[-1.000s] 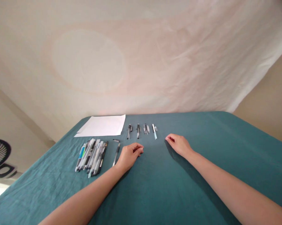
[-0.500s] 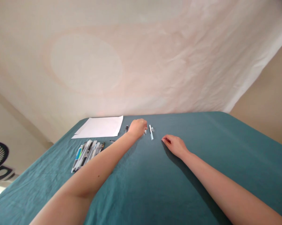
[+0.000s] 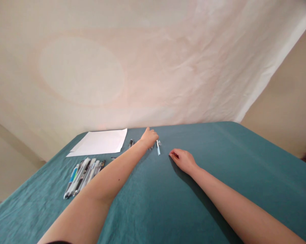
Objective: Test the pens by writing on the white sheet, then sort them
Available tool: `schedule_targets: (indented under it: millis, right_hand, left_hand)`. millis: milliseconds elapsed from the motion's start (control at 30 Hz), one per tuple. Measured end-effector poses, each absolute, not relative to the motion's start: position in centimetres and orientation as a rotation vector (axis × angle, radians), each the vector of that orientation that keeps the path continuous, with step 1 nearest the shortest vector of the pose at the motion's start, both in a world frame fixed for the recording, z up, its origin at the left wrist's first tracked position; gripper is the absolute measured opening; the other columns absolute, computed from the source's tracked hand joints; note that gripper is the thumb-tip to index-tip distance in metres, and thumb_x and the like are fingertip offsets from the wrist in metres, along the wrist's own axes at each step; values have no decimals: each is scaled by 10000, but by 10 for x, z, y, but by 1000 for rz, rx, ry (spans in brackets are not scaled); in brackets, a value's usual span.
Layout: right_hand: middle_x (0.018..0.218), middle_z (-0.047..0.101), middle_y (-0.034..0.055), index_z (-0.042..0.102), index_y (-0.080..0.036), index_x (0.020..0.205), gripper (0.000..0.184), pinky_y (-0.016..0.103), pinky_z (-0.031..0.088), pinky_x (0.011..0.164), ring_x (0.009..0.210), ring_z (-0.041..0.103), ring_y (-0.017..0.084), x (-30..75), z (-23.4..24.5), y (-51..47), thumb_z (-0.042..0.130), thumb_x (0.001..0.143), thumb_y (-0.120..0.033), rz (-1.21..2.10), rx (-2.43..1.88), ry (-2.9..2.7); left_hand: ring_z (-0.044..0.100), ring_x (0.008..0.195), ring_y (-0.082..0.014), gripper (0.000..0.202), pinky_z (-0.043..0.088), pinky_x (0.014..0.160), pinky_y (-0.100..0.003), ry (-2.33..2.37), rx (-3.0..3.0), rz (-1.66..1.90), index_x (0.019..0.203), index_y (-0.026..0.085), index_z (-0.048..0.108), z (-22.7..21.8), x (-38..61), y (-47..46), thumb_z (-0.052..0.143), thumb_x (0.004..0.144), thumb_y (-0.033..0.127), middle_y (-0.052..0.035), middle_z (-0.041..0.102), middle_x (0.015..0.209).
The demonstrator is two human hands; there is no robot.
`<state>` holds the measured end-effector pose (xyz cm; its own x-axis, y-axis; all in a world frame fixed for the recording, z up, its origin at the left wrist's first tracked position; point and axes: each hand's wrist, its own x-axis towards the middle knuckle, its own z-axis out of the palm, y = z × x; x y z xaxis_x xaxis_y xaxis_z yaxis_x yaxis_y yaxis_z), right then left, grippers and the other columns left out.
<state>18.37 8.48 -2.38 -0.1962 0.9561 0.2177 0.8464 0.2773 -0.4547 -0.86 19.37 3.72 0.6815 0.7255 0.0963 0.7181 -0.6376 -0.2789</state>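
My left hand [image 3: 149,136] is stretched far over the table, back towards me, with bent fingers at the upper end of a slim white pen [image 3: 158,148]. Whether they touch or grip it is hidden. Small clear pieces [image 3: 160,143] lie beside that pen, and more [image 3: 151,148] show below the hand. Dark pens [image 3: 131,143] lie left of the hand. To the right, my right hand [image 3: 183,160] rests on the cloth, fingers curled in and closed, with nothing seen in them.
A row of several pens and markers [image 3: 83,176] lies at the left, partly behind my left forearm. White paper sheets [image 3: 98,141] lie at the back left. A teal cloth [image 3: 148,203] covers the table. A pale sheet [image 3: 153,67] hangs behind it.
The view has shifted slightly right. My left hand has moved rightwards and farther away, up to the end of the white pen. My right hand keeps its curled pose.
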Motion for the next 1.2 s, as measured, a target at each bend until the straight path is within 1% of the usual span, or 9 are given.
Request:
schedule_targets:
  millis: [167, 300, 500, 700, 900, 967, 1067, 1133, 1200]
  right_hand:
    - [889, 691, 4, 646, -248, 919, 207, 215, 364, 643, 787, 610, 138, 184, -23, 84, 451, 894, -314, 318, -1599, -2101]
    - [894, 694, 9, 647, -248, 932, 215, 218, 368, 648, 786, 612, 142, 184, -22, 83, 449, 896, -323, 326, -1618, -2099]
    - [907, 697, 16, 650, -251, 947, 229, 228, 376, 667, 831, 620, 159, 184, -22, 84, 443, 902, -338, 312, -1638, -2109]
    - [921, 695, 15, 650, -252, 956, 225, 226, 382, 695, 854, 622, 157, 183, -23, 85, 446, 902, -332, 336, -1650, -2093]
    - [913, 695, 10, 651, -254, 936, 217, 222, 378, 667, 834, 623, 151, 183, -22, 84, 450, 897, -328, 308, -1626, -2101]
    - [917, 696, 11, 650, -253, 938, 215, 220, 380, 665, 830, 624, 149, 183, -22, 84, 452, 896, -324, 307, -1623, -2100]
    - [917, 697, 12, 652, -253, 945, 214, 218, 383, 664, 824, 625, 148, 183, -23, 84, 455, 895, -320, 315, -1632, -2099]
    - [915, 697, 12, 653, -255, 947, 213, 218, 385, 666, 819, 624, 148, 183, -23, 84, 456, 894, -318, 320, -1640, -2099]
    - [920, 696, 11, 653, -257, 946, 211, 217, 388, 674, 823, 623, 147, 183, -23, 85, 457, 893, -313, 330, -1635, -2102]
  left_hand:
    - [581, 904, -217, 138, 300, 835, -370, -1183, -2585, 41, 763, 154, 671, 41, -6, 191, 558, 765, 74, -112, 687, 852]
    - [588, 927, -221, 156, 325, 842, -365, -1239, -2581, -4, 816, 155, 659, 44, 1, 181, 528, 781, 77, -112, 678, 895]
    - [636, 835, -242, 180, 425, 751, -339, -1354, -2594, -54, 847, 137, 656, 20, 15, 135, 480, 847, 174, -132, 668, 866]
    - [646, 825, -237, 217, 464, 729, -310, -1459, -2570, -72, 934, 101, 632, 5, 13, 111, 441, 832, 100, -162, 651, 897]
    - [636, 807, -236, 199, 467, 715, -320, -1502, -2546, -93, 897, 97, 636, 8, 7, 117, 445, 843, 109, -163, 648, 884]
    - [620, 841, -246, 200, 456, 745, -347, -1497, -2538, -120, 899, 103, 640, 10, 6, 119, 450, 864, 154, -163, 639, 897]
    - [559, 967, -261, 220, 422, 823, -381, -1494, -2513, -180, 940, 129, 643, 15, 7, 127, 453, 887, 226, -158, 608, 973]
    - [508, 1029, -267, 221, 405, 850, -386, -1501, -2493, -215, 979, 151, 643, 18, 10, 135, 483, 879, 267, -145, 582, 1023]
    - [481, 1041, -273, 227, 402, 845, -387, -1518, -2479, -237, 994, 169, 650, 20, 12, 145, 534, 851, 302, -135, 564, 1042]
